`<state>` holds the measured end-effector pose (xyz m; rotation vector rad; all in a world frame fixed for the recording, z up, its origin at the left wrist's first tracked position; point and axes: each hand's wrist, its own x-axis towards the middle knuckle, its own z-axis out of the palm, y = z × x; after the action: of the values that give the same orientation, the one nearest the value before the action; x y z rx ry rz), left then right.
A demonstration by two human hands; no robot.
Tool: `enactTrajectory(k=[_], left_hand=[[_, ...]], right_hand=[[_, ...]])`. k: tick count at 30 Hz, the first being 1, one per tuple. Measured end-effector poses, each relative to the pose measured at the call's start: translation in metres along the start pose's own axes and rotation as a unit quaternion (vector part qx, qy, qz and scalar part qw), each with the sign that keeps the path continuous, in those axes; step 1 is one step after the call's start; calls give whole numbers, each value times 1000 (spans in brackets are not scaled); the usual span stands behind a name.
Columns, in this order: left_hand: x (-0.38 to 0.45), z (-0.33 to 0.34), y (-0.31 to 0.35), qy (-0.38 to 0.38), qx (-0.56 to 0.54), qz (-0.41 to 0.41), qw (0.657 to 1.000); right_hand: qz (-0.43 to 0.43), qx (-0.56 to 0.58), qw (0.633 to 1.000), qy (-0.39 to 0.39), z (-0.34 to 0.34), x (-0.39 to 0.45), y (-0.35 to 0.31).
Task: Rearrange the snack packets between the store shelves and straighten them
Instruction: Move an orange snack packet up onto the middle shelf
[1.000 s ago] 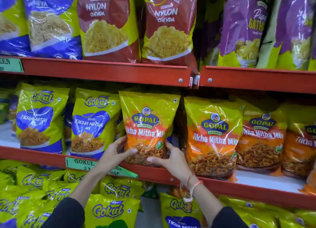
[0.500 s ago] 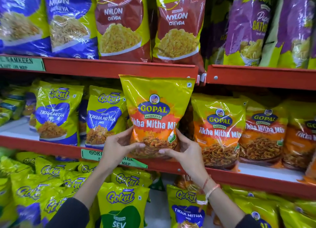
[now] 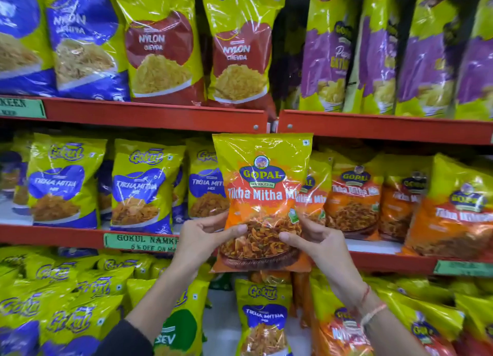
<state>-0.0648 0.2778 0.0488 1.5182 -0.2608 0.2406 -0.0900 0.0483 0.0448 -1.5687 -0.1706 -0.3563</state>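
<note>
A yellow-and-orange Gopal Tikha Mitha Mix packet is held upright in front of the middle shelf, clear of the row. My left hand grips its lower left edge and my right hand grips its lower right edge, thumbs on the front. Behind it to the right stand more Gopal packets. To its left stand blue-and-yellow Gokul Tikha Mitha packets.
The top red shelf carries Nylon Chevda packets and purple Gathiya packets. Below, Gokul packets lie stacked loosely. A green price label is stuck on the middle shelf's front edge.
Both hands have lifted the Gopal packet off the middle shelf and drawn it toward me and a little to the right. It now hangs in front of the shelf edge.
</note>
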Motion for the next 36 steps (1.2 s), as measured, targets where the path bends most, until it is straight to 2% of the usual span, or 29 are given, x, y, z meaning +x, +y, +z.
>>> enactTrajectory(k=[7,15,23,36], left_hand=[[-3,60,-2,-19,-35,4,999],[15,166,-5,-14,-53,49,997],[39,246,-31,-27,-55,62,996],[65,268,-65,-27,38,60,997]], right_hand=[[-15,-11,1000,5,-61,-6,-5],[-63,-36,997,37,-157,18,-7],[-75,-47,995,46,-229,46,19],[-29,-13,999,37,-246,73,66]])
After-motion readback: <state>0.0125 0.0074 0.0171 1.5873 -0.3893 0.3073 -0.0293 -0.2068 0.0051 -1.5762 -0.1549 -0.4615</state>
